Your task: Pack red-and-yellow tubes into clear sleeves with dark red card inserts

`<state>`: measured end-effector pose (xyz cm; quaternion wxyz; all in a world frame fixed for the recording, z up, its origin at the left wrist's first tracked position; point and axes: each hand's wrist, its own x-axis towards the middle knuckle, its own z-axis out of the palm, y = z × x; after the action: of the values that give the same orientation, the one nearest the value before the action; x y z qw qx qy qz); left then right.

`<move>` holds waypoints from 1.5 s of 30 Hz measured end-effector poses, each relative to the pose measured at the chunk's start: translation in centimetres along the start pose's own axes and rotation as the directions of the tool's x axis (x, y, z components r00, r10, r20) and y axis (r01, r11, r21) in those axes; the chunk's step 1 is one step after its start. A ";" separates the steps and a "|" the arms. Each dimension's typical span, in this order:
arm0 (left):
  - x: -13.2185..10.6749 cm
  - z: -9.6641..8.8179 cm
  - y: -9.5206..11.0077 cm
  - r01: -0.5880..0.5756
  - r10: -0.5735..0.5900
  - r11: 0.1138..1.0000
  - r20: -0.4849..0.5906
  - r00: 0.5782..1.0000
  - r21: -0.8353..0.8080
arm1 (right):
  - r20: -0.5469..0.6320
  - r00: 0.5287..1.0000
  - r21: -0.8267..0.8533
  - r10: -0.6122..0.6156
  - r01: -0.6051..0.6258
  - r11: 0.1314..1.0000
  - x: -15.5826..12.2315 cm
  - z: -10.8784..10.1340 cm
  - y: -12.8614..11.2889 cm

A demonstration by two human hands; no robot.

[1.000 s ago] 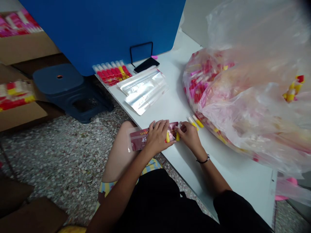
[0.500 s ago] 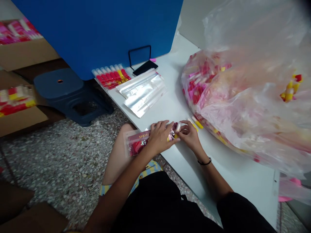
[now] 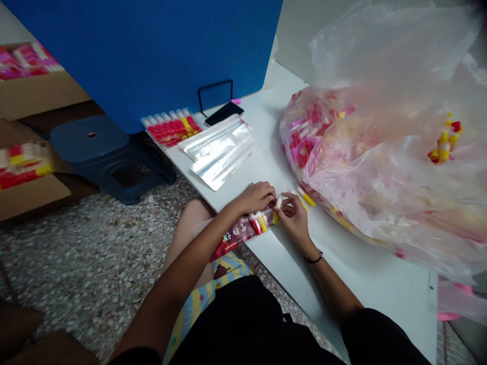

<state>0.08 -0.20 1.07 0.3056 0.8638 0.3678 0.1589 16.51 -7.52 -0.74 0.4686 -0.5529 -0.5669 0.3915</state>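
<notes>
The left hand is curled over the upper edge of a clear plastic packet, its grip closed on the packet. The packet has a red printed card inside and holds a row of red, yellow and white tubes. It lies tilted, partly on the edge of the white counter and partly out over the person's bare knee. Just beside it, the right hand has a nearly closed grip, pinching a white-ended tube at the packet's mouth. A black cord bracelet circles the right wrist, and yellow-and-blue striped shorts show below the arms.

A few loose yellow-and-white tubes lie on the counter near the right hand, against a huge clear plastic bag stuffed with more tubes. Farther along sit a stack of empty clear packets, a neat row of red-and-yellow tubes, a black phone and a black wire stand, all before a blue board. Beyond the counter's edge, a dark blue stool stands on the speckled terrazzo floor, near cardboard boxes of packed tubes.
</notes>
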 end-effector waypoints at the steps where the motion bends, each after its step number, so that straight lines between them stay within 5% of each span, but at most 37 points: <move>1: -0.1 0.2 0.0 0.001 -0.001 1.000 -0.029 1.000 -0.009 | -0.004 1.000 -0.046 0.011 -0.011 0.999 0.1 0.0 0.0; 12: -0.7 1.5 -0.5 -0.039 0.026 0.996 -0.160 0.987 -0.075 | 0.135 0.988 -0.457 -0.073 0.127 0.880 1.0 -0.6 -1.3; 17: -0.8 1.6 -0.8 -0.047 0.021 0.990 -0.192 0.981 -0.133 | 0.199 0.979 -0.324 -0.034 0.099 0.941 1.0 -0.4 -1.0; 24: -0.8 1.4 -0.5 -0.033 -0.007 0.982 -0.212 0.977 -0.184 | 0.060 0.996 -0.124 0.070 -0.062 0.990 0.5 0.7 -0.3; 33: -0.7 1.4 -0.5 -0.034 -0.014 0.977 -0.222 0.975 -0.211 | -0.020 0.999 -0.020 0.035 -0.036 0.999 0.8 1.0 -0.4; 41: -0.8 1.6 -0.8 -0.040 -0.003 0.981 -0.219 0.976 -0.190 | 0.098 0.983 0.073 0.158 -0.165 0.984 1.1 0.9 0.6; 45: -0.8 1.4 -0.6 -0.045 0.006 0.983 -0.213 0.977 -0.175 | 0.194 0.975 0.037 0.109 -0.119 0.992 0.7 1.0 0.3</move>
<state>-0.09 -1.07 -0.46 0.3391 0.8156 0.3713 0.2865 15.70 -6.70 -1.25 0.4021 -0.5327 -0.5670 0.4827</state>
